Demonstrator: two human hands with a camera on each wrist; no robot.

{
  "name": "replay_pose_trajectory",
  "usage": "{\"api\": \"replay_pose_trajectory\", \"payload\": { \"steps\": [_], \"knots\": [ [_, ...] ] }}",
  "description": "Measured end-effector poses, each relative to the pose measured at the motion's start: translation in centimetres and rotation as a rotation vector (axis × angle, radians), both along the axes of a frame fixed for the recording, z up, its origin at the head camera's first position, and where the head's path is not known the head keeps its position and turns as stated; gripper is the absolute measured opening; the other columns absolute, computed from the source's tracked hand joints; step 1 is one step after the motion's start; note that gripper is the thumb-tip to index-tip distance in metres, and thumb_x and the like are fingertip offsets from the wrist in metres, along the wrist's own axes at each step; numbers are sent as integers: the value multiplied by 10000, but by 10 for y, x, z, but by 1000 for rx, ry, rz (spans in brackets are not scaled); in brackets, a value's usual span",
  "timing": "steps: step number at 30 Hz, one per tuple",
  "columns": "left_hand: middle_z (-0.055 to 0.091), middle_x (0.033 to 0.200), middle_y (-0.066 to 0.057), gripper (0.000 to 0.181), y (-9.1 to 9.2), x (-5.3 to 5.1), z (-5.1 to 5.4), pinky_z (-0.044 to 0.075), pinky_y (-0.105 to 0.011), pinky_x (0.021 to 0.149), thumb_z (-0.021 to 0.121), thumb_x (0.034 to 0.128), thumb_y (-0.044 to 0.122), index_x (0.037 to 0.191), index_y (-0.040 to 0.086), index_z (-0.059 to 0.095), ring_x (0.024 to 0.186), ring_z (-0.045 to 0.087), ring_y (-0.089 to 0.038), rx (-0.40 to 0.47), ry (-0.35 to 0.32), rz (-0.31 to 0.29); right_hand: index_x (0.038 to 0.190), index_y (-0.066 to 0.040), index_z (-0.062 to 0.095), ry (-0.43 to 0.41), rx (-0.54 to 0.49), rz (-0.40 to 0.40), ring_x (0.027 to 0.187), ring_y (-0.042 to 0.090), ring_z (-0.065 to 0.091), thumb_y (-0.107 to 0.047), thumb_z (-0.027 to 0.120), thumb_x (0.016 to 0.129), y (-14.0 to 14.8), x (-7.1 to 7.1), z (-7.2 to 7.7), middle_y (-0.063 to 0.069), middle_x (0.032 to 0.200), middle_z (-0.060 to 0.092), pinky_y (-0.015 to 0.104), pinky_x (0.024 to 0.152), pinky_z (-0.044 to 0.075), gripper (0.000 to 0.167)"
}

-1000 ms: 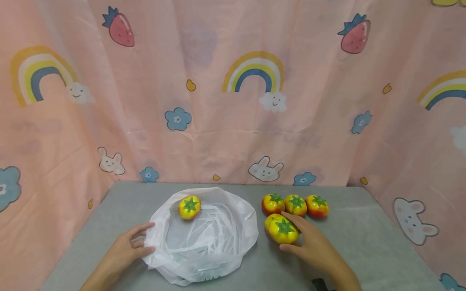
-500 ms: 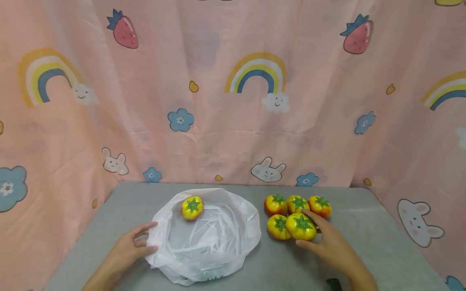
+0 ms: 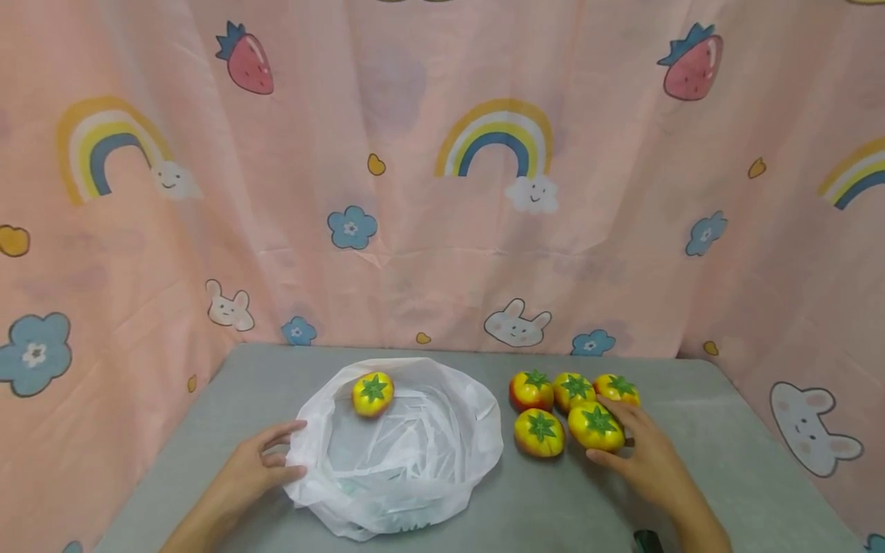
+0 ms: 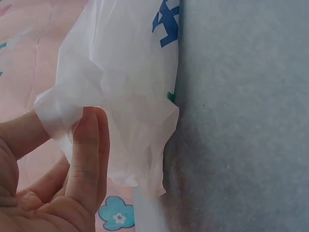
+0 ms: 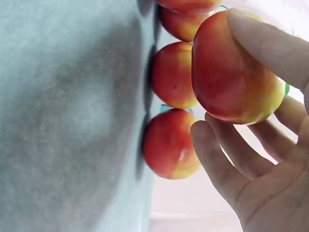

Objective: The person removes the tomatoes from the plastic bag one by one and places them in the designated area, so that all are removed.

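My left hand pinches the left rim of a white plastic bag, fingers and thumb on the film; the left wrist view shows this close up. The bag stands with its mouth wide, and one yellow-and-red toy fruit with a green star-shaped top lies inside near the back. With thumb and fingers, my right hand holds a similar toy fruit a little above the table. Just left of it another such fruit rests on the table. The underside of the held fruit is red in the right wrist view.
Behind the held fruit, three more toy fruits stand in a row on the grey table. A pink printed curtain hangs along the back and sides. Near my right wrist is a small dark object.
My right hand has moved right with its fruit, away from the front fruit, which it partly covered before. My left hand stays on the bag's rim. The head view has shifted slightly.
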State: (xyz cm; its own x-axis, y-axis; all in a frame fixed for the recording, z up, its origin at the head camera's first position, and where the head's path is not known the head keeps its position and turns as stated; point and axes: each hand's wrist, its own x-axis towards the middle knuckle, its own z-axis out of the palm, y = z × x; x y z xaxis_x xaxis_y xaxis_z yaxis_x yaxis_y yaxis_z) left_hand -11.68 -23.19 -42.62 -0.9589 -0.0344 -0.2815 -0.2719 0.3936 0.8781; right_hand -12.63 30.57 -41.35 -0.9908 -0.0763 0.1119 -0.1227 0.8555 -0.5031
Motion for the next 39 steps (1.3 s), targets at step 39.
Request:
{"api": "replay_pose_trajectory", "payload": {
  "steps": [39],
  "knots": [
    [506,1390,-218,762,5,-3,1,548,-293,785,820,765,66,1451,104,489,1046,672,-214,-37,15,3,1472,-62,435,-166,-11,-61,1247,476,495,-454,818,778,2,-10,-23,307,1454,451,660,1007,409,884]
  ]
}}
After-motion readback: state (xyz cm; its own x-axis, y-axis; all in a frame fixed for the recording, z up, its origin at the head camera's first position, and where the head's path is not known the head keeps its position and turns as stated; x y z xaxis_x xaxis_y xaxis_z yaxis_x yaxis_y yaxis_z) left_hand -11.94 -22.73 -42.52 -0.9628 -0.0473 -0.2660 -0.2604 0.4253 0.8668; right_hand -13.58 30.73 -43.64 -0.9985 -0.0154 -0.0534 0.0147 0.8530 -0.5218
